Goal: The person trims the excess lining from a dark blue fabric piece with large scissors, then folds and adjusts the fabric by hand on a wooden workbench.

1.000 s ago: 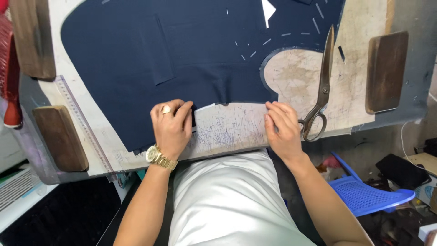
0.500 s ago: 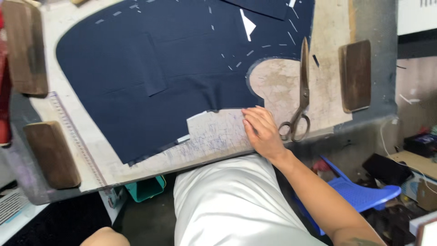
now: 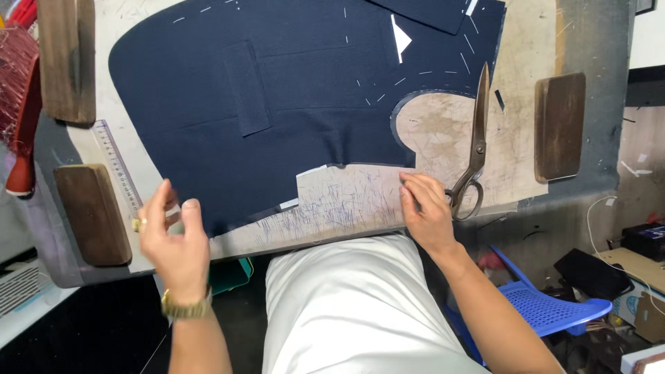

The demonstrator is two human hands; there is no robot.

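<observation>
A large navy fabric piece (image 3: 291,104) with white chalk dashes lies spread on the worn worktable (image 3: 346,204). My left hand (image 3: 173,242), with a ring and a gold watch, hovers at the fabric's lower left corner, thumb and fingers apart, holding nothing that I can make out. My right hand (image 3: 426,215) rests flat on the table at the fabric's lower right edge, empty. Long tailor's scissors (image 3: 474,149) lie closed just right of that hand, handles almost touching it. A white chalk triangle (image 3: 400,38) sits on the fabric near the top.
Wooden weight blocks lie at the left front (image 3: 93,215), the far left (image 3: 66,59) and the right (image 3: 560,125). A clear ruler (image 3: 118,166) runs along the left edge. A red brush-like tool (image 3: 24,118) sits at the far left. A blue plastic stool (image 3: 547,305) stands below on the right.
My left hand lifted off the fabric's lower edge, dropped out of view, and now hovers at the fabric's lower left corner. The right hand has stayed beside the scissors.
</observation>
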